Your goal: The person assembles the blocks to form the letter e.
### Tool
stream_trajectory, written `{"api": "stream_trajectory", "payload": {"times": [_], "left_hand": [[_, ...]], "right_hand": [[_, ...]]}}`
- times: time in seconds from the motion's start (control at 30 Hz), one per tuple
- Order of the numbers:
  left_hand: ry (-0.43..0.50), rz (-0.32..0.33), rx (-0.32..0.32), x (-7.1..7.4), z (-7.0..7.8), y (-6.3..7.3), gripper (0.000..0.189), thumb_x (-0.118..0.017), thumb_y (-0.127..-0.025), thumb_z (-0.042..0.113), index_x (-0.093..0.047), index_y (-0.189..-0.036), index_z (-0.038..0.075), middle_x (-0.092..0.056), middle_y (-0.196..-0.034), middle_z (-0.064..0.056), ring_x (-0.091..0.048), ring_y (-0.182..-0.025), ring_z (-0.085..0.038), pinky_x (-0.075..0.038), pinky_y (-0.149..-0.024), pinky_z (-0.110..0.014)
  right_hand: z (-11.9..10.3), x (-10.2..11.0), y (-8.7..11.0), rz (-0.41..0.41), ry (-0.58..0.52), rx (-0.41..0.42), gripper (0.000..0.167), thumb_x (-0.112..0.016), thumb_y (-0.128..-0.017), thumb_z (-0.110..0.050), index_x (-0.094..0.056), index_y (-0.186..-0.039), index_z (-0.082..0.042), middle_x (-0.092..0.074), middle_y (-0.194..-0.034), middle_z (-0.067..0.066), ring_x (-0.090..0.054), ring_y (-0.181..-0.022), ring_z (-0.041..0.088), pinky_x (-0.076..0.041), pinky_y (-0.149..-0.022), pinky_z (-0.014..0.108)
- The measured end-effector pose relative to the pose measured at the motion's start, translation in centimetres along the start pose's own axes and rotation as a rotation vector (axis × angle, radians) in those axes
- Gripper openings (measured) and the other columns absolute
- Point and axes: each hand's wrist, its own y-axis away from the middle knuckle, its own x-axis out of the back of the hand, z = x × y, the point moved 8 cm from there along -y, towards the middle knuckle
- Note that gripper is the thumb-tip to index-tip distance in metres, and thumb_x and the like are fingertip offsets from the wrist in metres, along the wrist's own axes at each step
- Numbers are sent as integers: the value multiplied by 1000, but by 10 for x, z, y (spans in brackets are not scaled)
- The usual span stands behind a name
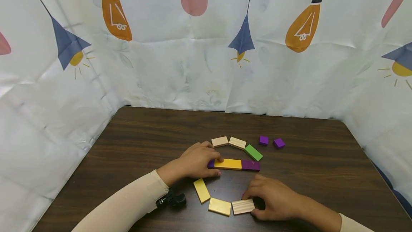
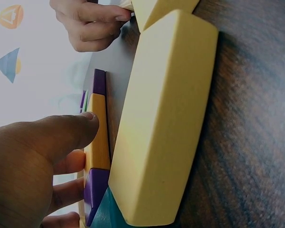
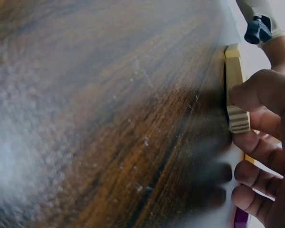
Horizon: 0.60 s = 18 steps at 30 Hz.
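In the head view my right hand (image 1: 273, 198) pinches a striped plain-wood block (image 1: 243, 207) between thumb and fingers; the right wrist view shows the block's striped end (image 3: 239, 121). My left hand (image 1: 199, 160) lies over the left end of a straight row: a purple block (image 1: 211, 164), a yellow block (image 1: 228, 164) and a darker purple block (image 1: 250, 165). Its index fingertip touches the yellow block, while the thumb extends along the near side. Two pale yellow blocks (image 1: 201, 191) (image 1: 219, 206) curve toward the plain-wood one. Left wrist view: a teal block (image 2: 108, 211) beside a pale yellow block (image 2: 164, 118).
Behind the row, two plain-wood blocks (image 1: 220, 141) (image 1: 237, 143) and a green block (image 1: 253, 152) form an arc. Two purple cubes (image 1: 263, 140) (image 1: 279, 143) sit farther right. A patterned white curtain (image 1: 161, 74) surrounds the dark wooden table (image 1: 154, 128).
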Motion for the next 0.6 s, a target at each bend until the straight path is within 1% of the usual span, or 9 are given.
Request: {"api": "stream_trajectory", "payload": {"times": [0.37, 0.47, 0.6], "left_hand": [[0, -3, 3, 0, 0, 1, 37, -72, -92, 53, -73, -121, 32, -70, -117, 17, -50, -126, -19, -45, -98, -41], [0, -3, 2, 0, 0, 0, 37, -72, -92, 53, -73, -121, 31, -70, -117, 17, -50, -127, -19, -45, -99, -42], [-1, -6, 2, -1, 0, 0, 37, -72, -92, 54, -73, -122, 31, -70, -118, 16, -49, -127, -19, -45, -99, -42]], "right_hand": [[-3, -2, -1, 9, 15, 13, 33, -83, -84, -30, -69, -114, -35, -57, -106, -24, -48, -97, -2, -47, -78, 21], [-3, -2, -1, -4, 10, 4, 34, -83, -85, -31, -69, -115, -35, -57, -107, -24, -48, -96, -2, -47, -78, 21], [0, -1, 0, -28, -15, -24, 35, -81, -88, -36, -69, -120, -32, -58, -112, -22, -50, -101, -2, -50, -80, 23]]}}
